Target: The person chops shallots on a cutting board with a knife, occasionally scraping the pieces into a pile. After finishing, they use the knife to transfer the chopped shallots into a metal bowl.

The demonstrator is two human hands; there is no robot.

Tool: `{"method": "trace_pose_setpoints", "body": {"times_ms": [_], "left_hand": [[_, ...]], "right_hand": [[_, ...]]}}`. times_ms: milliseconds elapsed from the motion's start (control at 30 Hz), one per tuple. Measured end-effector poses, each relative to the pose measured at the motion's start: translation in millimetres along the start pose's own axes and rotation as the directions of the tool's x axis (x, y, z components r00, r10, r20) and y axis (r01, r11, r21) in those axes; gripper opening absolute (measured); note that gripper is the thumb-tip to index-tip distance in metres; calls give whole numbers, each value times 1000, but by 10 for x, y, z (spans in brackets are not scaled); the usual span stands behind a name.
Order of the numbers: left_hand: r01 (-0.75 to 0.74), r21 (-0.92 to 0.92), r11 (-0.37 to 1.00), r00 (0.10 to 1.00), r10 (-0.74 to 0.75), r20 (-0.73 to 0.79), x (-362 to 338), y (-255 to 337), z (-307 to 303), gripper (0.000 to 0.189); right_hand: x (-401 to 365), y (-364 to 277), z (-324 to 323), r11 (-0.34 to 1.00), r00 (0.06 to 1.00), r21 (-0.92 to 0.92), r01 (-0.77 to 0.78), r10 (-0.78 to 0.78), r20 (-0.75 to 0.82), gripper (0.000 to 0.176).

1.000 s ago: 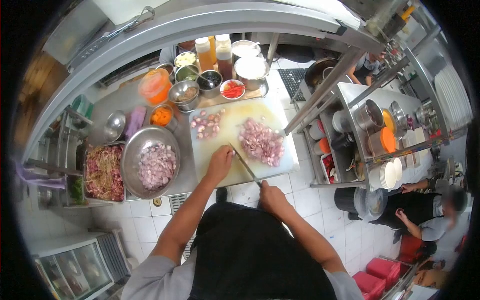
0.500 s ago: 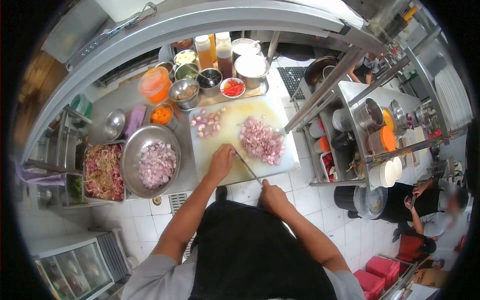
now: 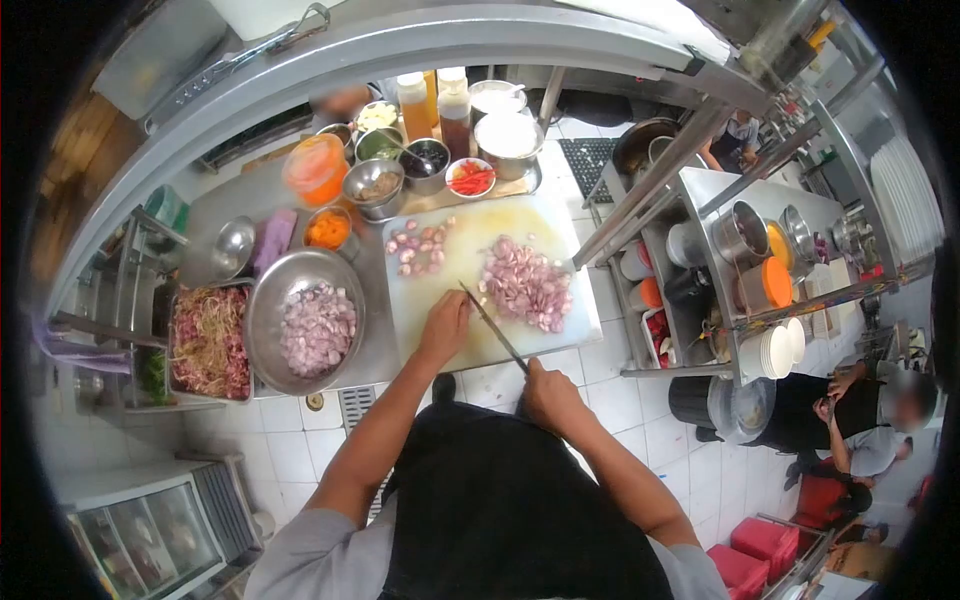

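My right hand (image 3: 553,394) is wrapped round the handle of a knife (image 3: 497,332), whose blade slants across the near part of the white cutting board (image 3: 473,258). Beside the blade, my left hand (image 3: 446,324) rests on the board with its fingers curled together; whatever they pinch is hidden. A heap of sliced shallots (image 3: 526,284) lies right of the blade. Several whole peeled shallots (image 3: 417,246) are scattered at the board's left side. To the left, a steel bowl (image 3: 262,352) contains more sliced shallots.
A tray of unpeeled shallots (image 3: 208,342) stands far left. Behind the board are sauce bottles (image 3: 413,106), a bowl of red chillies (image 3: 470,178) and an orange-filled tub (image 3: 318,170). A metal post (image 3: 655,185) rises on the right. Another person (image 3: 830,415) stands at the far right.
The knife blade has turned slightly, and its tip now shows clear of my left fingers. My left hand has shifted only a little. The whole view has moved slightly.
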State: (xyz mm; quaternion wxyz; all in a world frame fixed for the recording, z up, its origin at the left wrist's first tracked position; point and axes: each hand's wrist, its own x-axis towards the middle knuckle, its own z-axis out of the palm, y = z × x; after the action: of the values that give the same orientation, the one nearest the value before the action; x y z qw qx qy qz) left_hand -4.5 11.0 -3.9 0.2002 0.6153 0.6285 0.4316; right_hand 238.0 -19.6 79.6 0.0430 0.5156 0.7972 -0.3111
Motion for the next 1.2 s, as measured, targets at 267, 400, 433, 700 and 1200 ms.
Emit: {"method": "trace_pose_setpoints", "body": {"times_ms": [267,400,433,700,1200], "left_hand": [[0,-4,1000,1000,0,-20,-3,37,14,9],[4,-11,1000,1000,-4,-8,-27,24,-13,9],[-7,2,1000,1000,7,-4,-22,17,-8,9],[29,4,1000,1000,-29,-5,-64,12,-19,8],[-4,-1,1000,999,4,-49,-50,30,7,5]], "right_hand": [[-14,11,-55,999,999,34,-15,14,32,22],[110,135,223,999,999,31,-30,29,28,22],[118,157,232,999,999,30,-28,28,26,22],[1,53,-10,999,999,39,6,-8,44,23],[14,125,53,999,999,39,5,-7,43,20]]}}
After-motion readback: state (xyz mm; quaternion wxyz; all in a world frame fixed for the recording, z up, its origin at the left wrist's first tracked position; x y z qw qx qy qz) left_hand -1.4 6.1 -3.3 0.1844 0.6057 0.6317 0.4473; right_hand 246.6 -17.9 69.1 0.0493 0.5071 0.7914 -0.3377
